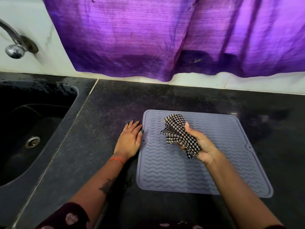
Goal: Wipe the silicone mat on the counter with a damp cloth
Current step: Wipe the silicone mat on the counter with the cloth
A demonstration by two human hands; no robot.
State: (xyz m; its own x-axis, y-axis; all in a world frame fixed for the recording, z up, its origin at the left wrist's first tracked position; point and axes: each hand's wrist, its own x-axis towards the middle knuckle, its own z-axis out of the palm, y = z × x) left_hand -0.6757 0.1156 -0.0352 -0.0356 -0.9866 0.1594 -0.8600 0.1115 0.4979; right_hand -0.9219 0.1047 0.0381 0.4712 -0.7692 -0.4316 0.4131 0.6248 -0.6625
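Head view — mat: the grey silicone mat (198, 162) lies flat on the dark counter (102, 121), right of the sink (33, 129), its wavy ribs facing up.
Head view — left hand: the left hand (129, 139) rests flat on the counter with straight fingers, holding nothing; its thumb touches the mat's left edge, likely to keep the mat from sliding once wiping begins.
Head view — right hand: the right hand (201, 146) is turned palm up, fingers curled round the checked cloth (179, 133) — a bunched grip.
Cloth relative to grip: most of the cloth fans out up and left from the fingers, over the mat's upper middle; whether it touches the ribs cannot be told.
Judged step: the cloth seems to be gathered into a pad before being pressed down.
Background: a purple curtain (165, 38) hangs behind; a tap (14, 47) is at far left.
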